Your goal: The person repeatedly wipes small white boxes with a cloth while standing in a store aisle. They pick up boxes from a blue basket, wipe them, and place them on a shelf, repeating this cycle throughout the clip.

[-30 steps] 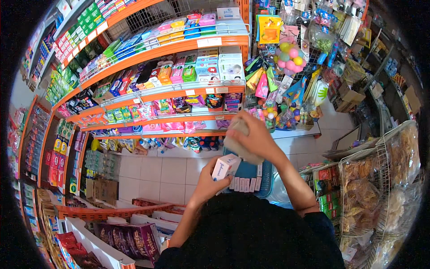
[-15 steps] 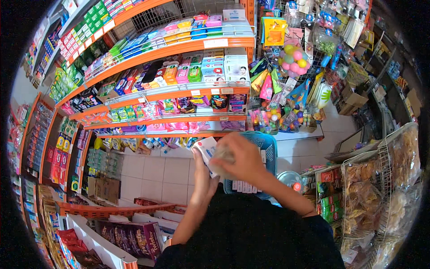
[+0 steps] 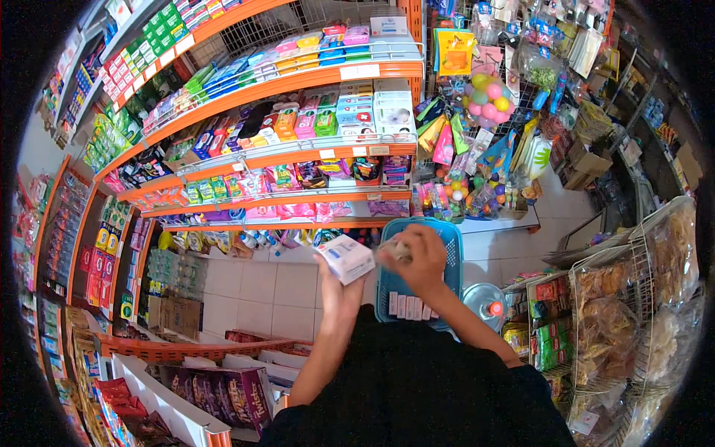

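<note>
White carton [image 3: 344, 259], nine o'clock from the blue basket [image 3: 455, 257]: probably light, stiff; support opposite edges. Your left hand [image 3: 341, 292] clasps it from below; your right hand [image 3: 423, 261] pinches a blurred, greyish cloth-like wad [image 3: 396, 252].

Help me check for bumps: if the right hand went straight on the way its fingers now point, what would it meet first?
Probably the white rectangular cardboard box in the left hand: the right hand, holding a blurred greyish cloth, points leftward toward it, though depth is unclear.
</note>
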### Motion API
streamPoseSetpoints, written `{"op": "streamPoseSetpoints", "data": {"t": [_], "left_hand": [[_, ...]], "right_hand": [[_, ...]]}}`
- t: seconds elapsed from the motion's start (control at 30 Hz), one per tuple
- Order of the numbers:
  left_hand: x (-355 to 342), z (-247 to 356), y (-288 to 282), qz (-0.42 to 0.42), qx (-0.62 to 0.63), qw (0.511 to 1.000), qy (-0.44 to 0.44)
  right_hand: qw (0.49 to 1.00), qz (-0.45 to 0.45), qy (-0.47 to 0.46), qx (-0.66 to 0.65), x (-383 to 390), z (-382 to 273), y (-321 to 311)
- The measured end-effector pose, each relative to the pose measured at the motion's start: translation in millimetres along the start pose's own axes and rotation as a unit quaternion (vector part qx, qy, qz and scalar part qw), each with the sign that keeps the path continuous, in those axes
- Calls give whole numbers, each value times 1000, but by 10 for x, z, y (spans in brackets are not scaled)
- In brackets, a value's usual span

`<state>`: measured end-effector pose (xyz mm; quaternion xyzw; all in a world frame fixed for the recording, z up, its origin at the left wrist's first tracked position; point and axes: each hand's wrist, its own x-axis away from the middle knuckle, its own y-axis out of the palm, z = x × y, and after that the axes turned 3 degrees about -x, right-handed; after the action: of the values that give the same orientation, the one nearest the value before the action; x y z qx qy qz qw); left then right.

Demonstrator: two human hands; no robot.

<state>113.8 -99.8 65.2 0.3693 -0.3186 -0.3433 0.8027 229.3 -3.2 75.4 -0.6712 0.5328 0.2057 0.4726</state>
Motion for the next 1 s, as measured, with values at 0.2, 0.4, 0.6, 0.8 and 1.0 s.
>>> {"op": "streamPoseSetpoints", "data": {"t": [0.2,0.4,0.6,0.8,1.0], "left_hand": [[80,28,42,-35,-129,991,0],[230,5,99,-139,-198,967,-83],[293,106,285,-104,-97,983,-117],[241,109,66,-96,-295,942,-128],[341,73,-8,-126,-305,931,-158]], "right_hand": [[987,-82,-29,-134,-235,-235,-210],[990,-116,-69,27,-585,-19,3],[985,-46,139,-95,-658,73,-281],[977,-153,-21,-148,-395,-316,-371],[967,7,165,-196,-568,-91,-342]]}}
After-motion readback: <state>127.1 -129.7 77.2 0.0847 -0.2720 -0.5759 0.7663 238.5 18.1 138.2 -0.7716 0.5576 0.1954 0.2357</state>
